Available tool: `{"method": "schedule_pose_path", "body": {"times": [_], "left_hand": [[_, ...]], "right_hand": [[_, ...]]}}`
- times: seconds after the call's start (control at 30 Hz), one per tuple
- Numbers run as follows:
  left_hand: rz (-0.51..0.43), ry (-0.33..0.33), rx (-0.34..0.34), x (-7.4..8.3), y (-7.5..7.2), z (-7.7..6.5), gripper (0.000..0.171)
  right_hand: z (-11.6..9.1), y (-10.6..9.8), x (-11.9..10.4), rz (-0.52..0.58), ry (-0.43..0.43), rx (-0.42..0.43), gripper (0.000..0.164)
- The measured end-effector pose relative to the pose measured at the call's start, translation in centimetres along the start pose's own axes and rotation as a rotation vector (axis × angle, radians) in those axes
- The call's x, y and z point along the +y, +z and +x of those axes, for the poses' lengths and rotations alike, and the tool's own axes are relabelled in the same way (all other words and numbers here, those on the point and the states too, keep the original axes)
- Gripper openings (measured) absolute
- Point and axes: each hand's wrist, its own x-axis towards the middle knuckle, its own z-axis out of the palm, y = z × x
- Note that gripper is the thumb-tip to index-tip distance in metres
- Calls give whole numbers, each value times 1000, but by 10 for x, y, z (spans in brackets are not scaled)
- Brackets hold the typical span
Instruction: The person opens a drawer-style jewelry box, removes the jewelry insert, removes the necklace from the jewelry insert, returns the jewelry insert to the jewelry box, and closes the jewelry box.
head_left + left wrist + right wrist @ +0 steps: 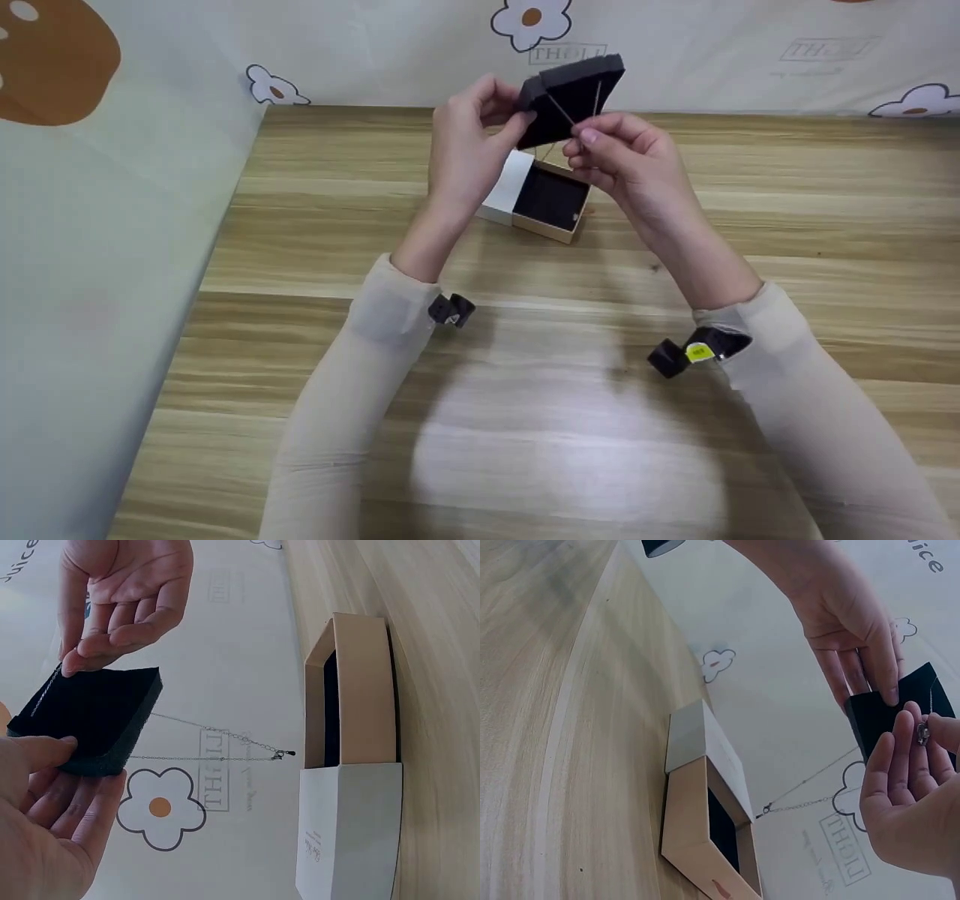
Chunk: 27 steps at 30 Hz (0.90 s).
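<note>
My left hand (469,146) holds a black foam pad (577,94) by its left edge, thumb on the face and fingers behind, raised above the table. A thin silver necklace (222,759) runs over the pad; its clasp end hangs in a loop behind it in the left wrist view. Between thumb and fingers of my right hand (634,157) is the necklace's small pendant (922,733), with two chain strands drawn taut across the pad. Below the hands lies a box, its beige drawer (366,690) pulled partly out of the white sleeve (349,829), black lining inside.
The box rests on a wood-grain table (315,360) near its back edge. Behind the table hangs a pale cloth (375,52) printed with flowers, which also drops along the left side. Each sleeve carries a small black wrist camera (450,309).
</note>
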Motion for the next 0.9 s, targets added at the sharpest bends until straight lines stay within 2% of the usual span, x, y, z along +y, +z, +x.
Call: {"method": "schedule_pose_path", "body": {"times": [0.17,0.63,0.9], "left_hand": [[-15,-18,10,0,-1,0,8],[-13,0,31,-1,-3,0,10],[-24,-9,37,-1,-4,2,9]], "right_hand": [[0,0,0,0,1,-11,6],[-1,-1,-1,29,19,-16,5],[0,-2,1,-35,7,-15,12]]}}
